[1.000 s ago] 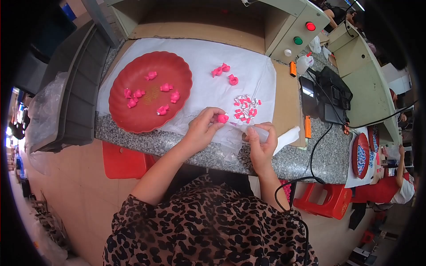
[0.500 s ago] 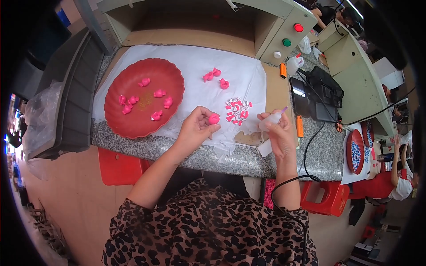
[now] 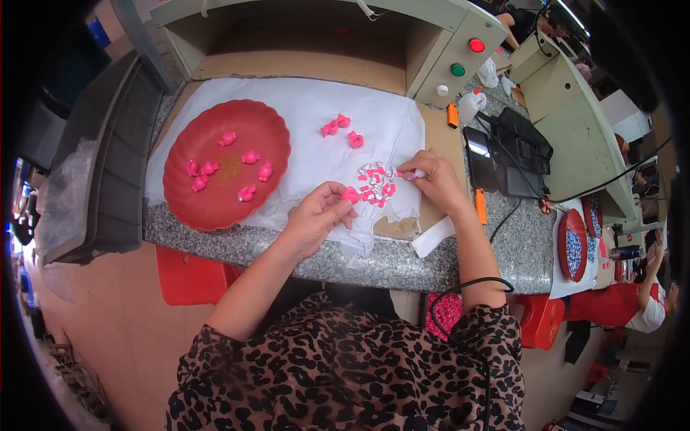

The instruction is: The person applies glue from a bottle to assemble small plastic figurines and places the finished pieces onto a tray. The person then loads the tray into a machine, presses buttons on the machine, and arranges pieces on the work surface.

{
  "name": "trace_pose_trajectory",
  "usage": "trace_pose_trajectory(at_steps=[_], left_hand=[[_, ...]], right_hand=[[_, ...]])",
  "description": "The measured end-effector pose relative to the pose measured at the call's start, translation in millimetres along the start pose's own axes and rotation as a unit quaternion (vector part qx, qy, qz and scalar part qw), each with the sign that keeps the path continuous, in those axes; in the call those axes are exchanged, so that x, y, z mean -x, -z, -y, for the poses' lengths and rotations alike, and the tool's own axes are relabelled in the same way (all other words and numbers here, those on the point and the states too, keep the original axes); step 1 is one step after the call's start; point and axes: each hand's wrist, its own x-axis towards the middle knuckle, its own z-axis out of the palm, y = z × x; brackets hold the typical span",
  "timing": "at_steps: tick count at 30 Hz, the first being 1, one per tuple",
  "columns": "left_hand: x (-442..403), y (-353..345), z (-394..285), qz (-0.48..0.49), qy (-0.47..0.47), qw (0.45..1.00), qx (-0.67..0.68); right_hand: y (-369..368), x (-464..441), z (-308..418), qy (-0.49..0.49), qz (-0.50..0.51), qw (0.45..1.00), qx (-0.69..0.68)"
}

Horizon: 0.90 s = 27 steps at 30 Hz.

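My left hand [image 3: 316,219] pinches a pink figure piece [image 3: 350,195] between thumb and fingers, just left of a pile of small pink-and-white pieces [image 3: 376,188]. At the pile's right edge is my right hand [image 3: 438,181], fingers closed around a small white bottle with a purple tip [image 3: 417,174]; most of the bottle is hidden by the hand. Whether the fingertips also touch a small piece is unclear. Several pink figures [image 3: 251,156] lie in a red scalloped plate [image 3: 226,108]. Three more pink pieces [image 3: 356,139] lie on the white paper [image 3: 302,100].
A grey bin [image 3: 108,172] stands left. On the right are orange objects [image 3: 480,207], a white bottle [image 3: 471,105], a phone [image 3: 478,147] and a black bag [image 3: 521,140] with cables. A folded white strip [image 3: 433,238] lies near the front. A person in red [image 3: 611,302] is far right.
My right hand first moved right from beside the pink piece with the bottle, then forward to the pile, turning the bottle in its grip. My left hand still holds the pink piece.
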Motion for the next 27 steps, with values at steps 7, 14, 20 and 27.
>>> trace_pose_trajectory(at_steps=[7, 14, 20, 27], left_hand=[[0.7, -2.1, 3.0, 0.001, -0.007, 1.000, -0.002], [2.5, 0.0, 13.7, -0.009, -0.045, 0.998, -0.037], [6.4, -5.6, 16.2, -0.013, -0.082, 0.995, -0.047], [8.4, -3.5, 17.4, -0.008, -0.104, 0.992, -0.074]], right_hand=[[-2.3, -8.1, -1.6, 0.012, 0.038, 0.998, 0.044], [-17.4, 13.4, 43.1, -0.180, -0.091, 0.930, -0.308], [-52.4, 47.2, 105.0, -0.345, -0.119, 0.643, -0.673], [-63.1, 48.3, 115.7, -0.341, -0.167, 0.648, -0.661]])
